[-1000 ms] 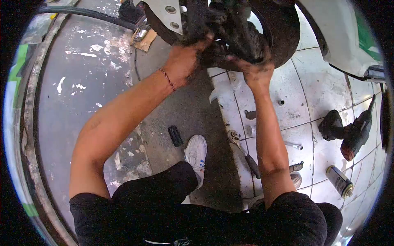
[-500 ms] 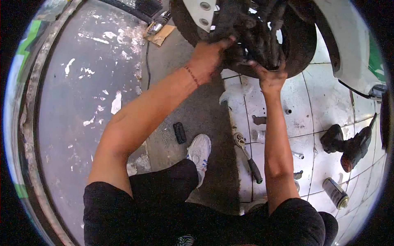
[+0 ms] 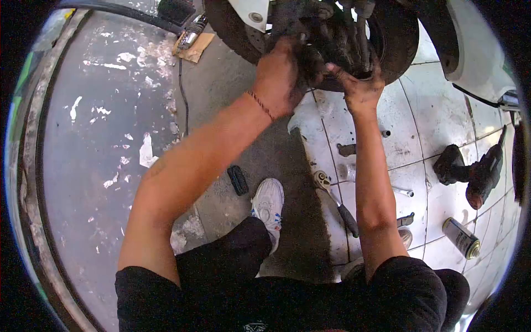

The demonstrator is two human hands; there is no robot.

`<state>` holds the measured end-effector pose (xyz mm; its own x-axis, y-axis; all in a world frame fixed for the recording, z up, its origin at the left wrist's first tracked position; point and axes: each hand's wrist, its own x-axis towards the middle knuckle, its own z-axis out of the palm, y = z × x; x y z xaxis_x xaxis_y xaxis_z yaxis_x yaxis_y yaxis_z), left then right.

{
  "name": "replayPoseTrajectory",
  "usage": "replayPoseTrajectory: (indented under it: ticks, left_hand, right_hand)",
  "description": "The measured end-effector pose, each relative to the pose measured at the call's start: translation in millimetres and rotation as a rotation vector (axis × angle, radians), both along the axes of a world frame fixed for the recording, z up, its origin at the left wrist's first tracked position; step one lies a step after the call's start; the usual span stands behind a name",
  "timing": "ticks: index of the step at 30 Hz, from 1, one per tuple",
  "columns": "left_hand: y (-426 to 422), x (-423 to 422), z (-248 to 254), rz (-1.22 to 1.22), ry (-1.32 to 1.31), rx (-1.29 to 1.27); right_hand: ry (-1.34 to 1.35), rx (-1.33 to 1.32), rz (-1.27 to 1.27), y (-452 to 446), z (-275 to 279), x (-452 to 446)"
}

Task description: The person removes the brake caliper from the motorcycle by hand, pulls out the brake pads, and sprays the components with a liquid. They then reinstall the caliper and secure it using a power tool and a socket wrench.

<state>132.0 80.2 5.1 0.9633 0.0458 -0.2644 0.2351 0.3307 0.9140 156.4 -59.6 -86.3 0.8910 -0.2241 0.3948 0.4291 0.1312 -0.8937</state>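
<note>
A black-tyred wheel (image 3: 399,50) of a vehicle fills the top of the view, with a dark, greasy metal part (image 3: 312,61) at its hub. My left hand (image 3: 276,74) is curled round the left side of that part, slightly blurred, its fingertips partly hidden. From below, my right hand (image 3: 363,91) grips the part's lower right, thumb toward the left hand and fingers up by the rim. Shadow and grease hide the exact shape of what both hands hold. Dark smudges mark my fingers.
On white tiles lie a ratchet wrench (image 3: 336,202), a flat metal piece like a brake pad (image 3: 347,149), a socket (image 3: 386,133), a cordless power tool (image 3: 475,171) and a spray can (image 3: 461,238). A shock absorber (image 3: 193,30) rests on cardboard. A black object (image 3: 238,180) lies by my shoe.
The view has shifted slightly, so wheel and floor items sit a little differently. My left hand has turned at the wrist beside the dark part; my right hand keeps its grip.
</note>
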Motion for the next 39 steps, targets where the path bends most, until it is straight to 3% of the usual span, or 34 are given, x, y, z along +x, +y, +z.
replayPoseTrajectory:
  ticks: [1,3,8,10,13,21,24,26,30,33,34,35,36,38,39]
  left_hand:
    - [4.2,0.9,-7.7,-0.007,0.051,-0.186]
    - [5.7,-3.1,-6.1,-0.063,0.036,-0.199]
    - [9.6,-2.9,-1.3,-0.067,0.035,-0.287]
    - [16.4,-1.2,-0.7,-0.126,0.072,-0.202]
    - [13.6,-2.8,9.4,-0.081,0.072,-0.033]
    - [16.2,-4.8,28.3,-0.021,0.022,0.113]
    - [25.6,2.4,19.3,-0.081,-0.105,0.278]
    - [30.8,7.6,12.9,-0.102,-0.391,0.748]
    - [36.5,11.0,11.1,-0.149,-0.267,0.694]
    - [41.7,15.4,15.4,-0.207,-0.432,0.897]
    - [41.5,16.1,14.3,-0.185,-0.490,0.942]
    - [42.0,16.7,12.3,-0.164,-0.549,0.985]
    - [44.7,17.7,10.7,-0.181,-0.564,0.982]
    - [49.4,23.7,7.8,-0.209,-0.670,1.333]
    - [46.8,23.7,10.7,-0.239,-0.687,1.325]
  right_hand:
    - [0.003,0.003,-0.009,-2.5,-0.6,1.5]
    - [0.003,-0.106,-0.049,-4.9,-3.9,2.4]
    - [0.024,-0.016,0.024,-2.2,-0.4,-0.5]
    - [0.034,0.044,0.046,-1.3,-1.1,1.5]
    - [0.013,-0.080,0.063,-1.8,-19.5,8.5]
    - [-0.111,-0.024,0.107,-1.5,-34.7,9.0]
    - [-0.100,0.157,0.153,7.3,-46.5,7.4]
    - [-0.107,0.198,0.052,12.5,-44.2,1.6]
    - [-0.111,-0.031,-0.075,11.0,-52.4,6.1]
    - [-0.114,-0.059,-0.036,10.9,-44.9,2.2]
    - [-0.061,0.142,0.044,16.8,-37.7,-3.8]
    - [-0.063,0.142,0.023,17.3,-41.3,-3.1]
    - [-0.063,0.045,-0.017,19.2,-47.2,-1.4]
    - [-0.026,-0.102,-0.081,19.4,-40.7,-2.5]
    - [-0.020,-0.100,-0.112,13.8,-37.8,-1.7]
